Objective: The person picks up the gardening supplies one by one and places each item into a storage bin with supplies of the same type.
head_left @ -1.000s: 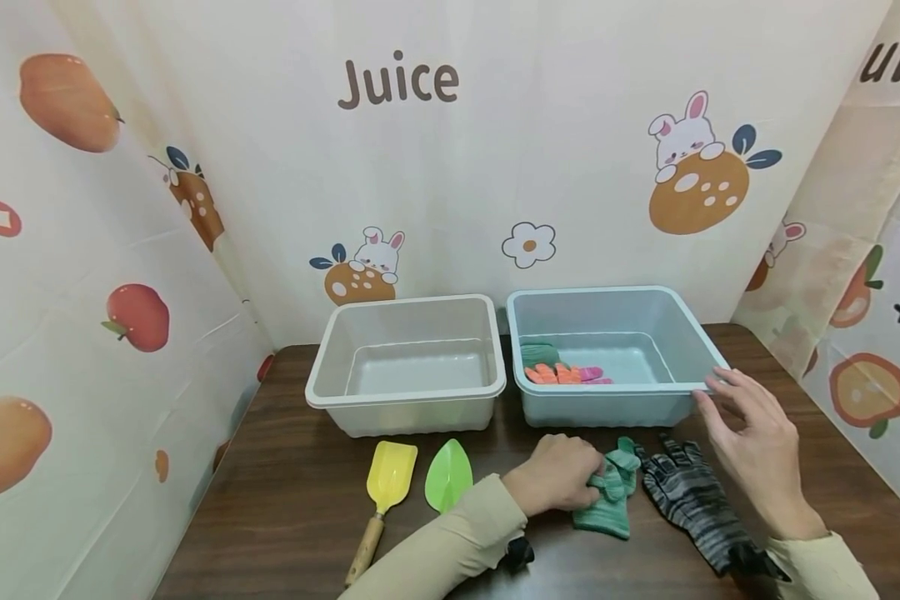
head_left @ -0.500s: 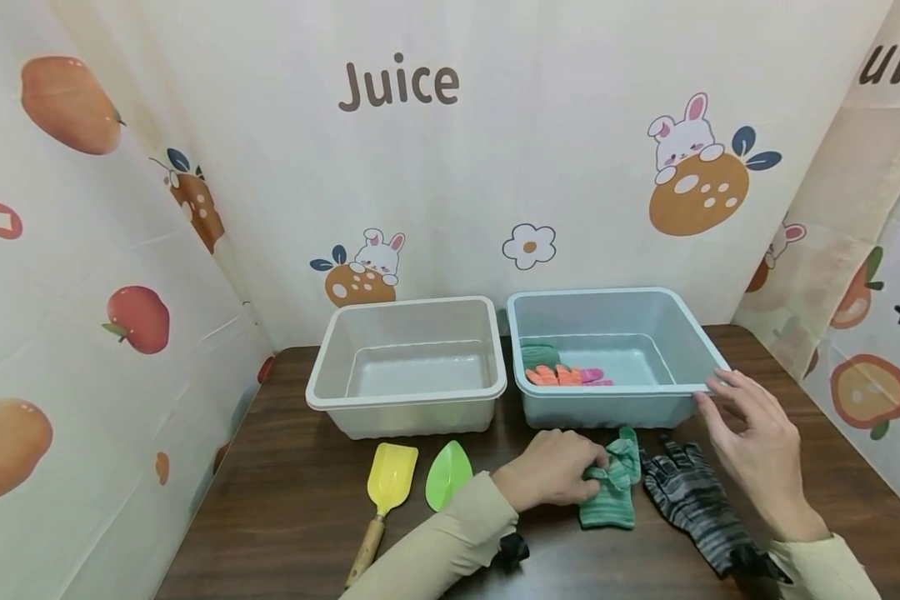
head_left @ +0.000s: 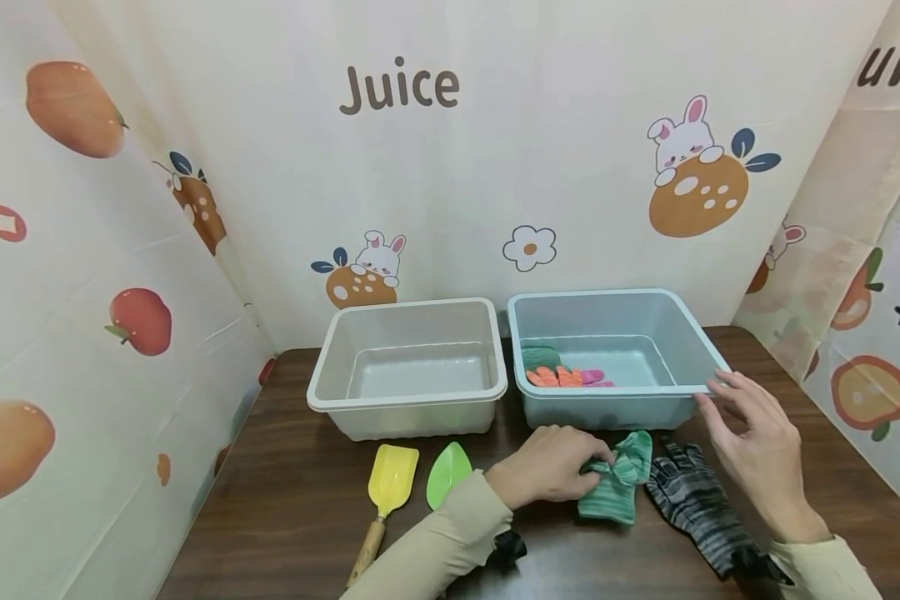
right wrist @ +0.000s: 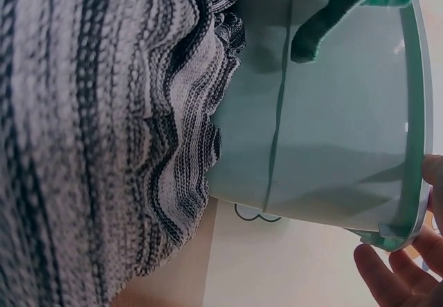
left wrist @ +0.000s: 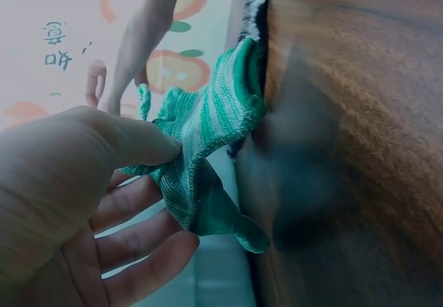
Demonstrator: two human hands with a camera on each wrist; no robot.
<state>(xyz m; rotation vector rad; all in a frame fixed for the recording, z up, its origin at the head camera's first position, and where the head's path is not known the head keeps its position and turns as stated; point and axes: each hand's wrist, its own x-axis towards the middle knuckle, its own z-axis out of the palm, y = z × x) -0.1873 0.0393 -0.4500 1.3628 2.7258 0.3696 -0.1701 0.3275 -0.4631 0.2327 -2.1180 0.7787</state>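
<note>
My left hand [head_left: 551, 467] pinches a green striped knit glove [head_left: 617, 479] between thumb and fingers, in front of the blue bin [head_left: 607, 410]. In the left wrist view the glove [left wrist: 208, 124] hangs bunched from the thumb, its cuff raised over the wooden table. My right hand [head_left: 761, 446] rests its fingertips at the blue bin's front right corner, thumb near the rim. Below it lies a grey and black striped knit glove [head_left: 693, 504], which fills the left side of the right wrist view. Inside the bin are a dark green piece [head_left: 542, 358] and an orange and pink glove [head_left: 562, 377].
Left of the blue bin stands a pale grey bin [head_left: 408, 417]. A yellow shovel with a wooden handle [head_left: 392, 479] and a green trowel blade [head_left: 447, 473], partly behind the left sleeve, lie before it. A printed curtain [head_left: 450, 183] rises behind the table.
The green striped glove has shifted and lifted in my left hand, its finger end swinging to the right. The left hand has drawn slightly left. The right hand stays at the bin's corner.
</note>
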